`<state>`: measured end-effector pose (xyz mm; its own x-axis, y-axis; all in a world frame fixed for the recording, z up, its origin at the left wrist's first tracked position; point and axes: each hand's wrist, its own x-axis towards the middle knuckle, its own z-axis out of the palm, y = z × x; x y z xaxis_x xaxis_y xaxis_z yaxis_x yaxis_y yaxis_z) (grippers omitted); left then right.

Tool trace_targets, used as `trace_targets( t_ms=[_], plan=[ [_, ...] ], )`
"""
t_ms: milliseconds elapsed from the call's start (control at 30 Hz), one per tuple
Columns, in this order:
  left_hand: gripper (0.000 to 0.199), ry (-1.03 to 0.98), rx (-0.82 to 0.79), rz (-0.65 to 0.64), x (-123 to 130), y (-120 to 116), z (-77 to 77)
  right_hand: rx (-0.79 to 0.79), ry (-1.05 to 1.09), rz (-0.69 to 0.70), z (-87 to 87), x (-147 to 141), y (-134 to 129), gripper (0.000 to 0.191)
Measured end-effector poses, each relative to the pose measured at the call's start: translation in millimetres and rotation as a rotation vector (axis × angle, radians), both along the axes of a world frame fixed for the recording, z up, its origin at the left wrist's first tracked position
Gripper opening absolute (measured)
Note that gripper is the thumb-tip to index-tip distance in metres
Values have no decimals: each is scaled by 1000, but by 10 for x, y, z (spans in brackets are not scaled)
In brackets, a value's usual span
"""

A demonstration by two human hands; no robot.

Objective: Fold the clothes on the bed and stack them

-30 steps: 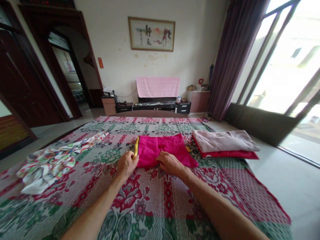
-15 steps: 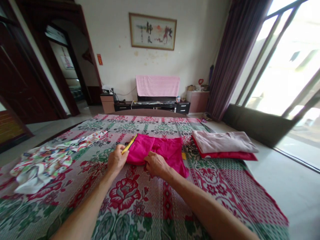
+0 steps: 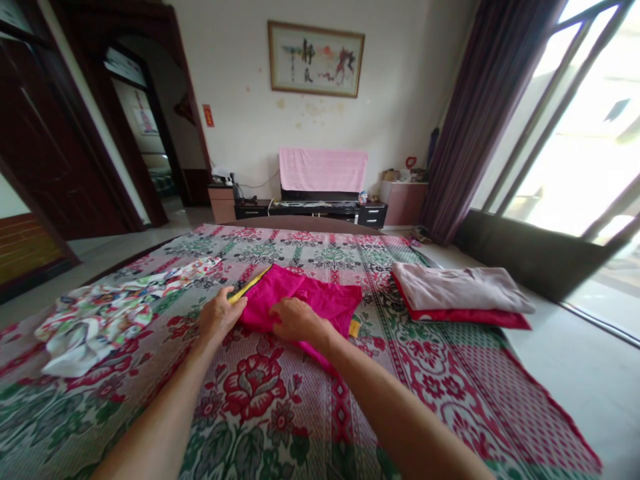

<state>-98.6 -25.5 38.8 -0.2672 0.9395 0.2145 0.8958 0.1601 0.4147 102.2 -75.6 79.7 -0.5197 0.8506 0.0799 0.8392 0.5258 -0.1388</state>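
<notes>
A bright magenta garment (image 3: 327,298) lies partly folded and wrinkled on the flowered cloth (image 3: 253,383). Along its left side runs a yellow and dark edge band (image 3: 251,284). My left hand (image 3: 220,316) pinches the lower end of that band between thumb and fingers. Over the front middle of the garment, my right hand (image 3: 301,323) has its fingers curled onto the fabric; the fingertips are partly hidden. A small yellow patch (image 3: 354,328) shows at the garment's right edge, and a magenta flap hangs toward me beneath my right wrist.
To the left lies a crumpled white patterned garment (image 3: 107,320). A folded pale pink garment (image 3: 460,287) rests on a red one (image 3: 470,315) at the right. Beyond the cloth stand a low black cabinet (image 3: 295,212) and a pink cloth cover (image 3: 323,170).
Both hands have shifted left, pulling the magenta garment with them. Its right side has turned toward me, and the yellow band lies at more of a slant. The view has tilted slightly.
</notes>
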Motion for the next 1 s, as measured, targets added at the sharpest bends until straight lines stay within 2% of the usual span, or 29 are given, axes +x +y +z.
trace_targets(
  t_ms=[133,233,267,400,500,667,867,1000],
  plan=[
    [57,7,-81,-38,-39,-27,88,124,-8,-331,80,580,238,31],
    [57,-4,-120,-62,-63,-34,116,147,3,-540,-7,1092,361,36],
    [57,-12,-120,-62,-62,-35,118,126,15,-584,-59,1245,388,40],
    [54,-91,-1,-83,-21,-50,106,73,87,-577,-289,1639,451,42],
    [49,-149,98,-114,7,-70,84,127,166,-558,-410,1711,474,40],
    [32,-158,87,-151,7,-74,16,181,265,-539,-475,1691,487,35],
    [30,-45,164,-150,46,-80,-78,225,254,-574,-417,1695,435,34],
    [37,-38,177,-130,90,-105,-90,275,244,-539,-294,1500,461,36]
  ],
)
